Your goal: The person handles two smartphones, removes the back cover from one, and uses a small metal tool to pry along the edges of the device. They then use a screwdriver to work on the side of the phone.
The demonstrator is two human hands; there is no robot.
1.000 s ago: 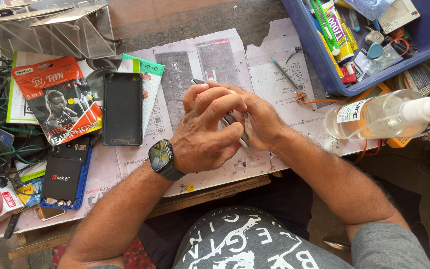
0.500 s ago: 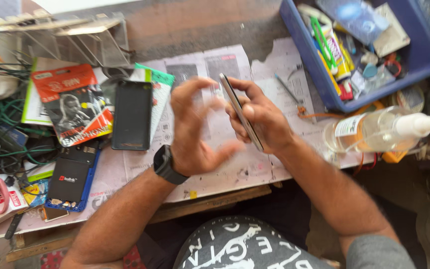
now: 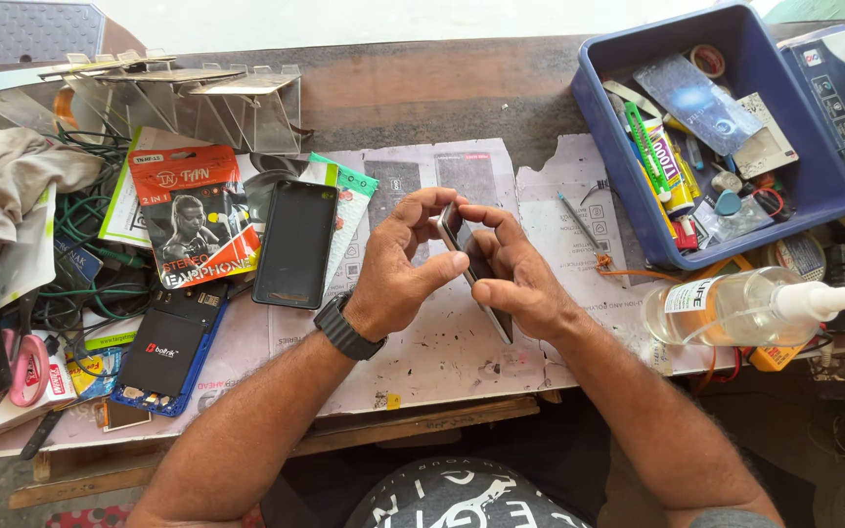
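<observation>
Your left hand point(image 3: 405, 269) and right hand point(image 3: 512, 277) both pinch the slim phone point(image 3: 474, 271) edge-on between them, fingers curled around its rim, above the paper-covered counter point(image 3: 442, 362). A black phone cover point(image 3: 294, 244) lies just beyond your left hand, and a clear spray bottle point(image 3: 745, 305) lies well off past your right.

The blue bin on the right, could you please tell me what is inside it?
The blue bin holds glue tubes, a green tool, a clear plastic sheet and a tape roll. Whatever lies beneath them is covered.
</observation>
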